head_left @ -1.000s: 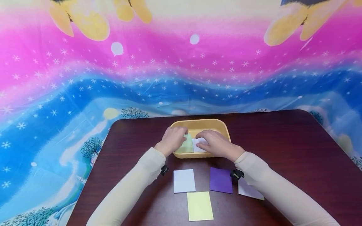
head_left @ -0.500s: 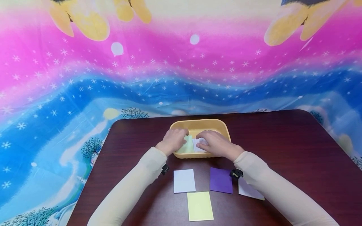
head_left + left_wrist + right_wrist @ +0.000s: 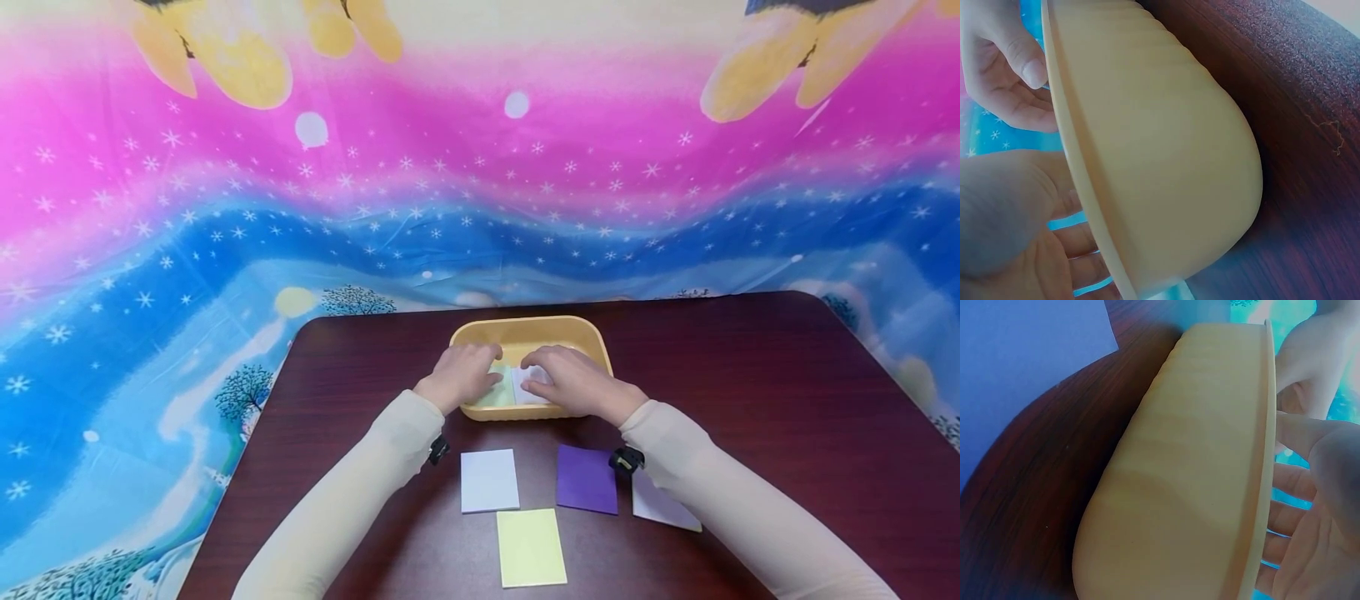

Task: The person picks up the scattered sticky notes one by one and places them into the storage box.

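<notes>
A yellow plastic basket (image 3: 585,333) stands near the table's far edge, and both hands reach down into it. My left hand (image 3: 459,375) is bent over a pale green note pad (image 3: 501,392), its thumb overlapping the pad. Next to it a white note pad (image 3: 527,392) lies under my right hand (image 3: 577,379), whose thumb and forefinger arch apart over it. In the left wrist view the basket's wall (image 3: 1160,144) covers the fingertips; in the right wrist view the wall (image 3: 1179,456) hides them too. Whether either hand still grips its pad I cannot tell.
In front of the basket on the dark wooden table (image 3: 750,375) lie a white pad (image 3: 489,481), a purple pad (image 3: 587,479) and a yellow pad (image 3: 531,548). Another pale pad (image 3: 660,504) is partly under the right sleeve (image 3: 720,483). A patterned cloth (image 3: 480,167) hangs behind.
The green pad has sunk lower in the basket, and my left hand has shifted slightly down and to the right. My right hand and the white pad have hardly moved.
</notes>
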### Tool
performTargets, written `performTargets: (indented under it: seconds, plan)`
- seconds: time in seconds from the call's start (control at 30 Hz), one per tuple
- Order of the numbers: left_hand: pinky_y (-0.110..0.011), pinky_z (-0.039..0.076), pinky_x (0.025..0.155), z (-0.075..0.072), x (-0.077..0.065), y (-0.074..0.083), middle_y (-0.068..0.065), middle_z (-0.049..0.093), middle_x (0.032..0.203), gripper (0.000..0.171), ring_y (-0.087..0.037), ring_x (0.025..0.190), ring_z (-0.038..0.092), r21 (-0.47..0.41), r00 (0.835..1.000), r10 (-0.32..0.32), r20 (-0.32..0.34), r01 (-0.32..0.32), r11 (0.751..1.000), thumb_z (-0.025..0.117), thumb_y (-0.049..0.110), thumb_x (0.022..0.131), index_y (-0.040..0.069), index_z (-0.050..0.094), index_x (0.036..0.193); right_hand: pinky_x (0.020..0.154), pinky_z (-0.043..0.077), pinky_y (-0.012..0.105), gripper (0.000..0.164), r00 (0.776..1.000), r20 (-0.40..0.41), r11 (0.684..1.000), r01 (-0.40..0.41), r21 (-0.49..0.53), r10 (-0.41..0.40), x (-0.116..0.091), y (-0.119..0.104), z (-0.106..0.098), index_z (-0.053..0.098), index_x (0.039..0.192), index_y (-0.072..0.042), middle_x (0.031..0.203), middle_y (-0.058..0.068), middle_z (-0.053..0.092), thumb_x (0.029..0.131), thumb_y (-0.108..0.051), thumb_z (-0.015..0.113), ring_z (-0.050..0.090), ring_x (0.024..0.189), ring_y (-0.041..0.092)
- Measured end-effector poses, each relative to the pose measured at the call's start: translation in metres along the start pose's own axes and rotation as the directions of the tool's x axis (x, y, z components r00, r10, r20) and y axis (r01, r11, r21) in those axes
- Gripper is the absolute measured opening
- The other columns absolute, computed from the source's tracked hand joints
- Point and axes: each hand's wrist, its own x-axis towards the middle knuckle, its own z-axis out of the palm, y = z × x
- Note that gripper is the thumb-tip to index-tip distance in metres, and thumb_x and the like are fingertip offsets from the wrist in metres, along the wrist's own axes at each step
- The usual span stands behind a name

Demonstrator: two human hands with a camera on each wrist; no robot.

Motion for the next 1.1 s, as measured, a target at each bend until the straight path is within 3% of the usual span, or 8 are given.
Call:
performTargets:
  seconds: [0.2, 0.47, 0.73, 1.1]
  plan:
    - [-0.039, 0.050, 0.077, -0.001, -0.002, 0.000, -0.001, 0.068, 0.110, 0.037, -0.018, 0.095, 0.063, 0.006, 0.999, 0.002, -0.041, -0.002, 1.000, 0.056, 0.037, 0.091, 0.014, 0.062, 0.119, 0.093, 0.044, 0.042, 0.039, 1.000, -0.005, 1.000, -0.001, 0.000, 0.001, 0.000, 0.000, -0.001, 0.065, 0.116, -0.008, 0.112, 0.005, 0.066, 0.089, -0.036, 0.059, 0.059, 0.106, 0.022]
    - [-0.037, 0.050, 0.072, -0.004, -0.005, 0.003, -0.002, 0.069, 0.102, 0.036, -0.016, 0.085, 0.062, -0.012, 0.997, 0.001, -0.082, -0.002, 1.000, 0.055, 0.038, 0.091, 0.014, 0.063, 0.116, 0.093, 0.043, 0.041, 0.039, 0.999, -0.030, 1.000, 0.010, -0.013, -0.010, 0.000, 0.001, -0.001, 0.065, 0.115, -0.008, 0.113, 0.004, 0.066, 0.090, -0.037, 0.058, 0.059, 0.107, 0.021]
    - [-0.037, 0.050, 0.073, -0.005, -0.007, 0.005, -0.002, 0.068, 0.105, 0.036, -0.016, 0.088, 0.062, -0.003, 0.993, 0.011, -0.118, -0.012, 1.000, 0.055, 0.040, 0.091, 0.015, 0.063, 0.117, 0.092, 0.044, 0.041, 0.037, 0.997, -0.062, 0.999, 0.037, -0.012, -0.038, -0.001, -0.004, -0.005, 0.066, 0.113, -0.008, 0.110, 0.004, 0.067, 0.090, -0.036, 0.059, 0.060, 0.104, 0.021]
    - [-0.036, 0.051, 0.073, -0.006, -0.009, 0.012, -0.001, 0.069, 0.104, 0.036, -0.017, 0.089, 0.063, 0.001, 0.982, 0.066, -0.175, -0.067, 0.998, 0.055, 0.040, 0.091, 0.014, 0.065, 0.114, 0.092, 0.044, 0.041, 0.036, 0.993, -0.091, 0.997, 0.071, -0.034, -0.074, -0.008, -0.013, -0.012, 0.066, 0.112, -0.009, 0.109, 0.004, 0.067, 0.089, -0.035, 0.061, 0.060, 0.104, 0.021]
